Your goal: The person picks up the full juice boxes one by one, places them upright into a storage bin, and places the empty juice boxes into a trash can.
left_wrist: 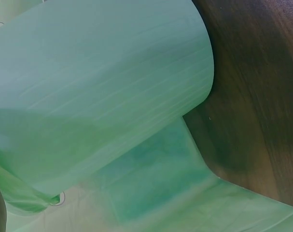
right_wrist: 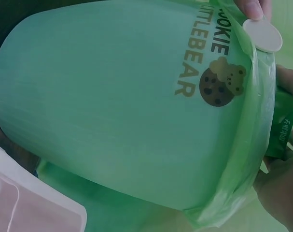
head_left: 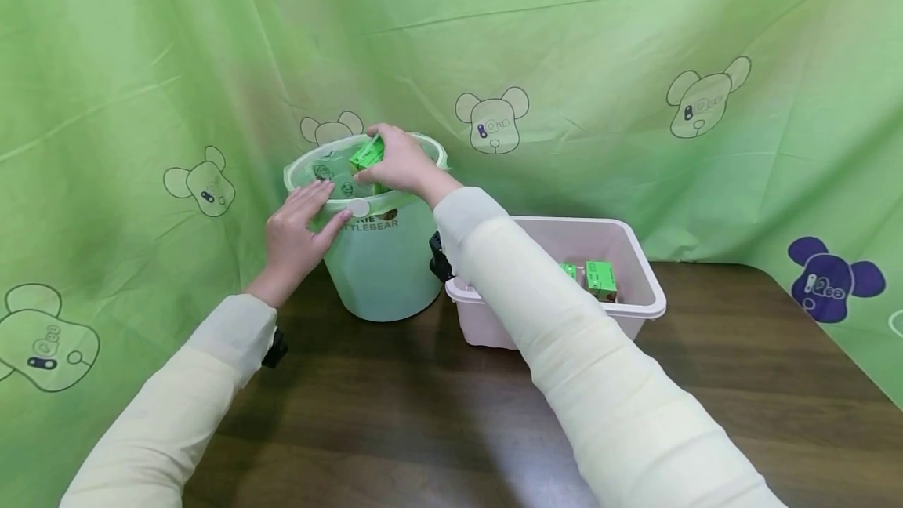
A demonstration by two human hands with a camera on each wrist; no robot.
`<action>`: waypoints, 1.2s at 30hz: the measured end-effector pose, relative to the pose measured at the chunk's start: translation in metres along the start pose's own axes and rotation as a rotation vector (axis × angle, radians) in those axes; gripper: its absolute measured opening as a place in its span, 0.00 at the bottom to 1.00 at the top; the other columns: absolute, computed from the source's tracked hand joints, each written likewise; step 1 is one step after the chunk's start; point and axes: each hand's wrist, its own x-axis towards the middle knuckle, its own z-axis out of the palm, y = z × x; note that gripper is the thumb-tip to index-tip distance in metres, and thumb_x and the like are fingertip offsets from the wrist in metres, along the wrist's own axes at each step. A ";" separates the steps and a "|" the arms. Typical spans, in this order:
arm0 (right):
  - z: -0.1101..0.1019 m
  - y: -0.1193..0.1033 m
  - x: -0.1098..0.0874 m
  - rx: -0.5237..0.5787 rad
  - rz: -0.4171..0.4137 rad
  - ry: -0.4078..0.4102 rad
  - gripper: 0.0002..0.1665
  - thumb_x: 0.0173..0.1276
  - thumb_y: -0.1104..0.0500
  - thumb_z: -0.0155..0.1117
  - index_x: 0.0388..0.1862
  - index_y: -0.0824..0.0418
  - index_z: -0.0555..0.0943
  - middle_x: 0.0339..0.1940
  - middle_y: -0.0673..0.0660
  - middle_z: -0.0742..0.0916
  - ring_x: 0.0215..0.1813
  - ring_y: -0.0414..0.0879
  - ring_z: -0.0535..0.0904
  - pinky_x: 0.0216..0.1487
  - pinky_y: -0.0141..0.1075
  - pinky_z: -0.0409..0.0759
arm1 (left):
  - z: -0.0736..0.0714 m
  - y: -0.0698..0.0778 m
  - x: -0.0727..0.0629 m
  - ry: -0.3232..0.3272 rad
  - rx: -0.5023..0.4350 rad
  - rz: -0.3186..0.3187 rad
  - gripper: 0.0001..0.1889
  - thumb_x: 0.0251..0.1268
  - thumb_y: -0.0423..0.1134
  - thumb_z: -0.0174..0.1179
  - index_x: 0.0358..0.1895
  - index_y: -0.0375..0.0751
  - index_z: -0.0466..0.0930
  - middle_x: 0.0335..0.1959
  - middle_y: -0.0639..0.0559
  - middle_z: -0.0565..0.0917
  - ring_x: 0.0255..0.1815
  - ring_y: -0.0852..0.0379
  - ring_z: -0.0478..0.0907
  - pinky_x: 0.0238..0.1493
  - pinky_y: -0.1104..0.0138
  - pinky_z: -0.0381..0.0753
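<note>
A pale green bucket point(head_left: 384, 273), lined with a thin green plastic bag point(right_wrist: 243, 159), stands upright on the wooden table. My right hand point(head_left: 402, 163) grips a small green box point(head_left: 367, 154) at the bucket's mouth; in the right wrist view the box point(right_wrist: 283, 121) shows white lettering beyond the rim. My left hand point(head_left: 299, 226) rests on the bucket's near left rim, fingers extended over it and thumb beside a white round button point(head_left: 359, 208). The left wrist view shows mostly the bucket's side point(left_wrist: 103, 82), with only a sliver of the hand at its edge.
Right of the bucket stands a pale pink bin point(head_left: 635, 273) holding green-topped boxes point(head_left: 600, 279), partly hidden by my right sleeve. Dark wooden table point(head_left: 395, 422) stretches in front. A green curtain point(head_left: 564, 38) with bear-head prints hangs close behind and to the sides.
</note>
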 end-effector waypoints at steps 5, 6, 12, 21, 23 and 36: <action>-0.001 0.000 0.001 -0.023 0.010 -0.014 0.50 0.58 0.51 0.74 0.74 0.59 0.60 0.63 0.56 0.74 0.57 0.46 0.72 0.58 0.36 0.72 | 0.000 0.000 0.000 -0.015 0.009 -0.003 0.25 0.59 0.46 0.67 0.56 0.33 0.80 0.54 0.38 0.81 0.58 0.42 0.77 0.68 0.59 0.65; -0.001 0.001 0.001 -0.025 0.010 -0.015 0.50 0.58 0.51 0.74 0.74 0.59 0.60 0.64 0.56 0.74 0.57 0.46 0.72 0.58 0.36 0.72 | 0.000 -0.001 0.000 -0.017 0.010 -0.004 0.25 0.59 0.46 0.67 0.56 0.33 0.80 0.54 0.38 0.81 0.58 0.42 0.77 0.68 0.58 0.65; 0.000 0.003 0.000 -0.026 0.016 -0.016 0.50 0.58 0.51 0.74 0.74 0.60 0.60 0.64 0.56 0.74 0.57 0.46 0.72 0.58 0.36 0.72 | 0.000 0.000 0.001 -0.026 0.009 -0.003 0.26 0.59 0.45 0.68 0.57 0.33 0.80 0.55 0.38 0.80 0.59 0.43 0.77 0.66 0.52 0.67; 0.002 0.004 0.001 -0.051 0.016 -0.026 0.50 0.58 0.51 0.74 0.74 0.60 0.60 0.65 0.57 0.73 0.58 0.47 0.71 0.61 0.37 0.71 | 0.000 0.001 0.001 -0.026 0.008 -0.010 0.25 0.59 0.45 0.67 0.56 0.33 0.80 0.54 0.37 0.81 0.58 0.43 0.77 0.65 0.51 0.68; 0.002 0.004 0.001 -0.052 0.019 -0.026 0.50 0.58 0.50 0.74 0.74 0.60 0.60 0.66 0.57 0.73 0.60 0.47 0.70 0.63 0.38 0.70 | 0.000 0.002 0.002 -0.027 0.006 -0.010 0.25 0.59 0.45 0.67 0.56 0.33 0.80 0.54 0.38 0.81 0.58 0.43 0.77 0.65 0.51 0.68; -0.002 0.008 -0.003 -0.029 0.015 -0.023 0.49 0.61 0.51 0.72 0.75 0.59 0.59 0.71 0.59 0.69 0.70 0.48 0.65 0.68 0.40 0.64 | 0.004 0.001 0.004 -0.029 -0.001 0.002 0.26 0.58 0.45 0.68 0.56 0.32 0.80 0.54 0.36 0.81 0.58 0.42 0.77 0.65 0.51 0.68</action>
